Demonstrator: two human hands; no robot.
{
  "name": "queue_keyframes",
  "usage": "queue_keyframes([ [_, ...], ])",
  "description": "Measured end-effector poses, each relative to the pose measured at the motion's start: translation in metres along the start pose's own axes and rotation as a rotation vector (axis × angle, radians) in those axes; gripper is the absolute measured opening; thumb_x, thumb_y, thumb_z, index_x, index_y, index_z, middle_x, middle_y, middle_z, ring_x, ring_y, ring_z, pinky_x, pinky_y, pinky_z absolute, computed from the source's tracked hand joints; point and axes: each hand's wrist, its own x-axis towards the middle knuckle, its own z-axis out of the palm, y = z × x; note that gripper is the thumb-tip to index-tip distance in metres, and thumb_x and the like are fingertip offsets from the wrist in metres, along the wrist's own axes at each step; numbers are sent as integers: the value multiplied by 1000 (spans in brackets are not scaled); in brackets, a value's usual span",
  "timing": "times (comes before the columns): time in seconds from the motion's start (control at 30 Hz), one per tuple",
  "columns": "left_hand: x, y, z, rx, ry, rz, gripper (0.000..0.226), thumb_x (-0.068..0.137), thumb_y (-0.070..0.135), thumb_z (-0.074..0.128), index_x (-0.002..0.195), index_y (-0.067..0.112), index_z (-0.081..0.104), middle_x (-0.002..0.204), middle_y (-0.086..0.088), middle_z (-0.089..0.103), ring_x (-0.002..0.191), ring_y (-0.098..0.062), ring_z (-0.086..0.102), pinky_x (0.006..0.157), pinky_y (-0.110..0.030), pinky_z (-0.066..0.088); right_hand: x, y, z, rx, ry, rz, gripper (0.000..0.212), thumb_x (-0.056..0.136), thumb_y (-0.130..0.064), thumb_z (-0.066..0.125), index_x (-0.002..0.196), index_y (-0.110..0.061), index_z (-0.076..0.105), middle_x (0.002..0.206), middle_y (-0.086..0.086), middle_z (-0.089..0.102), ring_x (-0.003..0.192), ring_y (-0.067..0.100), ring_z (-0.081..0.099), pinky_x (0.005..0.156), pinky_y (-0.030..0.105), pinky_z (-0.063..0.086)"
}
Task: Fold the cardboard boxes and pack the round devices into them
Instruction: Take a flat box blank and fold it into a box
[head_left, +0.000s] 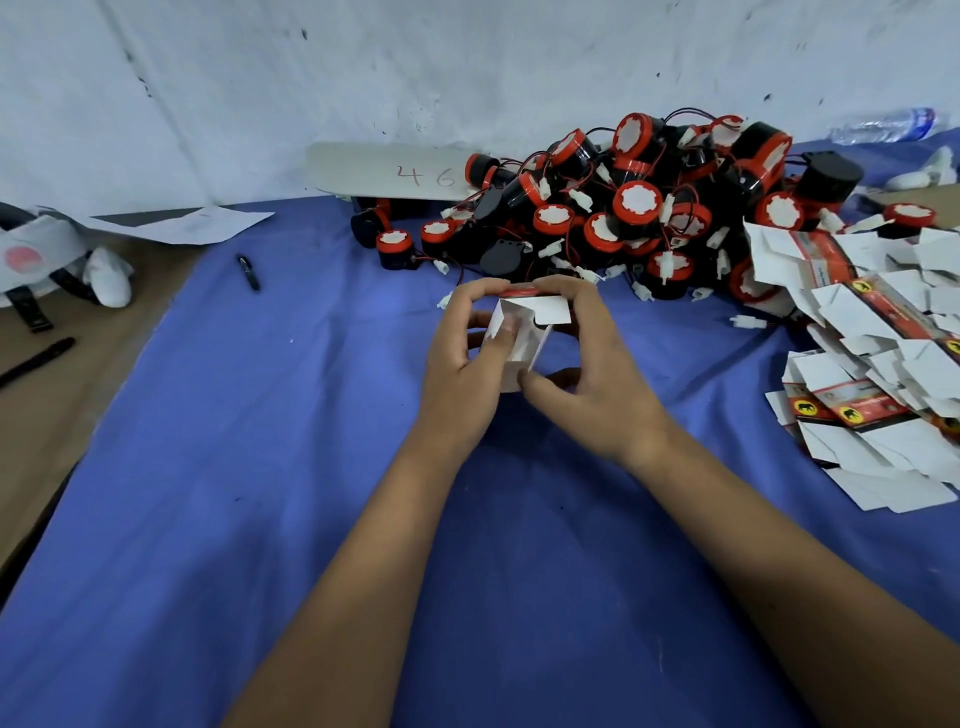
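A small white cardboard box (522, 332), partly folded with an end flap standing open, is held above the blue cloth at the centre. My left hand (462, 364) grips its left side, fingers curled over the top edge. My right hand (587, 374) grips its right side, thumb below and fingers over the top. Behind the hands lies a big pile of round black-and-red devices (639, 208) with red wires and white plugs. At the right edge is a heap of flat unfolded boxes (878, 364), white with red and yellow print.
A blue cloth (260, 467) covers the table. A black pen (249, 273) lies at the left back. A white board marked "46" (384, 171) leans against the wall. Paper, white cloth and black straps sit at far left; a plastic bottle (888, 124) lies at back right.
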Motion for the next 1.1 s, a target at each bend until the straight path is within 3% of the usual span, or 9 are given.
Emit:
queue_keyframes([
  [0.1,2,-2,3,63,95,21,24,100,39,50,123,36,57,124,7,64,109,-16,63,87,-41,59,-1,2,3,-187,37,-83,87,74,-5,71,152,-15,35,155,6,26,144,17,32,92,33,56],
  [0.23,4,-7,3,57,215,-13,19,110,22,40,123,33,49,124,1,62,112,-19,63,90,-50,58,3,0,1,-320,91,-215,86,68,-6,76,147,-18,43,153,9,27,143,23,31,95,42,54],
  [0.4,4,-8,1,162,232,-18,28,104,14,42,124,34,45,120,-12,63,113,-35,60,92,-60,51,0,-7,6,-398,94,-413,51,74,-17,66,125,-18,62,138,7,42,127,26,41,95,41,46],
  [0.53,0,-3,0,203,224,15,28,100,33,40,127,28,45,123,-8,63,115,-33,60,93,-57,51,1,-8,4,-484,100,-429,19,91,-30,63,104,-19,71,130,7,49,121,23,41,92,39,44],
  [0.7,-1,-10,2,432,256,140,33,99,11,45,128,26,49,115,1,59,107,-21,50,92,-46,47,1,-5,2,-591,190,-374,10,90,-20,70,86,-12,65,117,7,54,111,22,41,87,16,34],
  [0.8,0,-9,3,481,281,149,37,97,9,45,129,24,50,114,4,54,105,-19,45,88,-35,41,1,-2,1,-621,168,-332,8,87,-2,69,91,-9,70,121,9,57,114,25,45,88,18,39],
  [0.9,0,-9,0,528,272,162,42,92,9,46,132,23,50,115,3,53,104,-20,44,82,-24,29,0,-2,4,-543,128,-331,27,90,5,59,107,-10,74,129,10,57,117,28,53,85,39,52],
  [1.0,1,-11,-2,634,256,118,56,87,-4,55,134,27,51,115,-4,54,105,-25,43,78,-22,27,0,-5,7,-489,88,-276,57,92,4,48,141,-23,58,139,3,51,120,22,55,83,42,56],
  [1.1,0,-9,2,600,208,148,50,85,-4,60,127,23,59,113,-2,55,105,-23,44,83,-27,36,1,-3,6,-473,111,-183,54,95,-3,55,145,-25,56,140,1,52,120,19,56,86,42,56],
])
